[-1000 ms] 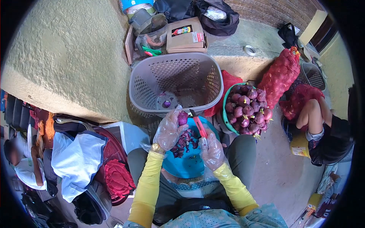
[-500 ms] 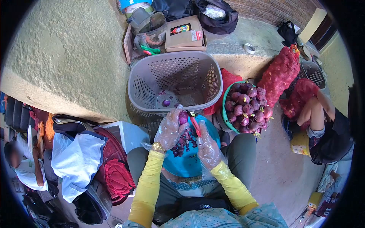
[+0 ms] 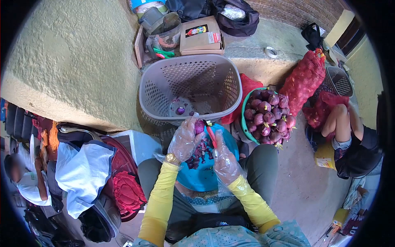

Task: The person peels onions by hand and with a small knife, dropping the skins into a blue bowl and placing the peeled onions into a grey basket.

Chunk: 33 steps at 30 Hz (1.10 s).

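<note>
My left hand (image 3: 184, 140), in a clear plastic glove, is closed around a purple onion (image 3: 199, 126). In my gloved right hand (image 3: 226, 161) is a slim red knife (image 3: 211, 136), its upper end right at the onion's green-tipped top. Both hands are over a blue basin (image 3: 205, 179) between my knees, where dark purple peelings (image 3: 201, 154) lie. Just beyond, a grey perforated basket (image 3: 190, 120) holds a few purple onions (image 3: 180, 110) at its bottom. To the right, a green-rimmed container (image 3: 244, 117) is heaped with onions (image 3: 267, 118).
A full red mesh sack (image 3: 303, 80) leans behind the onions. At right a person (image 3: 356, 142) sits beside a yellow container (image 3: 326, 155). A cardboard box (image 3: 201, 37) and tape roll (image 3: 270, 52) sit on the ledge. A white cloth (image 3: 82, 173) and another person (image 3: 31, 185) are at left.
Both hands keep nearly the same pose, with the knife still at the onion's top. The whole view has shifted very slightly.
</note>
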### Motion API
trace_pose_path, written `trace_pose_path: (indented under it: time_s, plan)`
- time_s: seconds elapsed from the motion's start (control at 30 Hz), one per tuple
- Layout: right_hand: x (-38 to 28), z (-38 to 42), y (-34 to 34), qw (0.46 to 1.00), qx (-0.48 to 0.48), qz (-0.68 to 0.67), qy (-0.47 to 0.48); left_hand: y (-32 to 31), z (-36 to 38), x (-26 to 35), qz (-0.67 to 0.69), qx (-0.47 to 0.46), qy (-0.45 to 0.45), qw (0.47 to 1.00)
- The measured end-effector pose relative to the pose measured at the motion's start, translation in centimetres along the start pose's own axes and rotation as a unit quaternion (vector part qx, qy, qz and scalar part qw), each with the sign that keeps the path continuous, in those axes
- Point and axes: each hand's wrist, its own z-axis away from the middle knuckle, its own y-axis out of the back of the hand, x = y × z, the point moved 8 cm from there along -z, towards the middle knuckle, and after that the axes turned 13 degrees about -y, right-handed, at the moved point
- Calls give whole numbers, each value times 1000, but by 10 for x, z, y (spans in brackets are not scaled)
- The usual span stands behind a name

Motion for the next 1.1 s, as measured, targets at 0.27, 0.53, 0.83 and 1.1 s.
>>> trace_pose_path:
  time_s: [0.27,0.53,0.83,1.1]
  plan:
    - [-13,2,-1,998,24,48,34,1,2,-5,26,15,22,999]
    - [-11,7,-5,997,40,56,32,1,1,1,18,13,6,1000]
    - [-8,7,-8,999,21,30,10,-6,3,0,26,19,12,999]
    - [-10,6,-11,996,54,55,37,-1,4,3,26,24,30,999]
